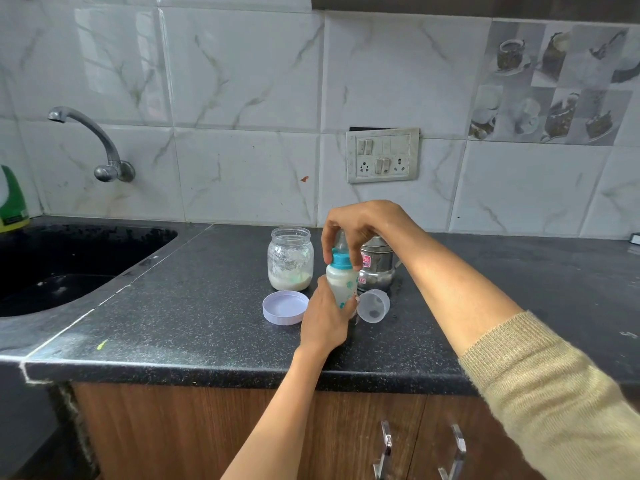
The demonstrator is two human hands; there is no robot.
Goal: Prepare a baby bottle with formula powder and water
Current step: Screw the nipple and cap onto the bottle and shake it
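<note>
The bottle [341, 282] is held upright on the counter [194, 317], its lower body wrapped by the left hand [325, 322]. Its teal collar [340, 259] is pinched from above by the right hand [360, 225]. Just beside it are seen the jar [290, 259], lid [285, 307], cap [374, 305] and steel pot [376, 268].

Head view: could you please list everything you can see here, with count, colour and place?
bottle: 1, milky with teal collar, counter centre, held
jar: 1, clear, powder inside, left of bottle
lid: 1, lilac, in front of jar
cap: 1, clear, on its side, right of bottle
steel pot: 1, silver, behind bottle
sink: 1, black, left
tap: 1, grey, wall above sink
socket panel: 1, white, wall
green bottle: 1, far left edge
left hand: grips bottle body
right hand: on bottle top
</note>
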